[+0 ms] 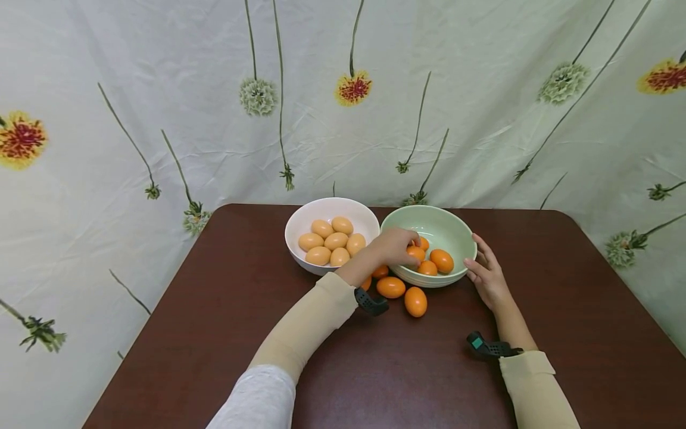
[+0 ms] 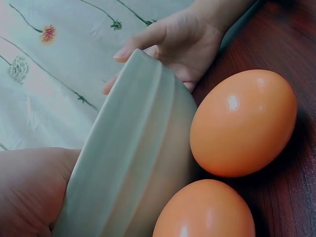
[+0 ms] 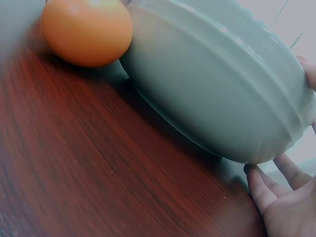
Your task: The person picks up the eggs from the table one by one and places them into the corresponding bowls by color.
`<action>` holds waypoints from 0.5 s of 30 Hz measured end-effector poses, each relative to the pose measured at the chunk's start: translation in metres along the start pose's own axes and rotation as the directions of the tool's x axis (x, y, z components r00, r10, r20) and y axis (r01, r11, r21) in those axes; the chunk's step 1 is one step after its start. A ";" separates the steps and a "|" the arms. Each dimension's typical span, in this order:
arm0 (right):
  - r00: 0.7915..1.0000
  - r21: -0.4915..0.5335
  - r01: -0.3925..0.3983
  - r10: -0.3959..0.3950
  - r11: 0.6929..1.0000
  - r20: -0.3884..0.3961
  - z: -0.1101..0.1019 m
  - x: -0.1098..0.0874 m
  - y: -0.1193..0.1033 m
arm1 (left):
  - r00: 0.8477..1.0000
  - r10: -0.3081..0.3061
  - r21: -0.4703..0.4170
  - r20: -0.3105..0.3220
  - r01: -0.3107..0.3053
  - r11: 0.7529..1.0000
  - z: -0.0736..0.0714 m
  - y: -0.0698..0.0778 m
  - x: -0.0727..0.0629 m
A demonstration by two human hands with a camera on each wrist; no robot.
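Observation:
My left hand (image 1: 398, 246) reaches over the near-left rim of a pale green bowl (image 1: 455, 226), its fingers and thumb around an orange egg (image 1: 415, 255) inside. Several more orange eggs lie in that bowl, one of them an egg (image 1: 442, 261) near its right side. At the bowl's right edge, my right hand (image 1: 489, 277) grips the rim between thumb and fingers. In the left wrist view the bowl's outer wall (image 2: 133, 138) hides the left fingertips. The right wrist view shows fingers of the right hand (image 3: 291, 202) against the bowl's underside.
To the left stands a white bowl (image 1: 297, 238) with several light brown eggs (image 1: 336, 241). Orange eggs lie on the dark wooden table (image 1: 214, 333) before the green bowl, including one egg (image 1: 390, 287) beside it and another egg (image 1: 415, 302) nearer. A flowered cloth (image 1: 214, 89) hangs behind.

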State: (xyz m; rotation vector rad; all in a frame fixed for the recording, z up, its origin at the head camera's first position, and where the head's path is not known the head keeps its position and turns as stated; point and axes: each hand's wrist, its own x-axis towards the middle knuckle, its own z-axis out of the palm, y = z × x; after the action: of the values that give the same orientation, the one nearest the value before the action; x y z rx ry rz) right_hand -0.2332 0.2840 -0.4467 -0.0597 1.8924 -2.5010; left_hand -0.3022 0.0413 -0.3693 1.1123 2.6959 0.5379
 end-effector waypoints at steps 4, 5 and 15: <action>1.000 0.002 0.002 -0.002 1.000 0.001 -0.001 0.000 0.000 | 0.999 -0.015 0.007 0.038 0.015 1.000 0.001 0.001 0.003; 1.000 0.002 0.003 -0.003 1.000 0.001 -0.001 0.000 0.000 | 0.999 -0.021 0.011 0.049 0.020 1.000 0.002 0.002 0.004; 1.000 -0.001 0.003 -0.003 1.000 -0.001 -0.002 0.000 0.001 | 0.992 -0.065 0.022 0.108 0.062 0.998 0.003 0.004 0.010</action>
State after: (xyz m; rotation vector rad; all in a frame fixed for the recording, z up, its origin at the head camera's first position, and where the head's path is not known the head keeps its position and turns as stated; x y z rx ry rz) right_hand -0.2335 0.2852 -0.4484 -0.0608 1.8957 -2.5027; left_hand -0.3055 0.0523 -0.3710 1.0253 2.6379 0.4299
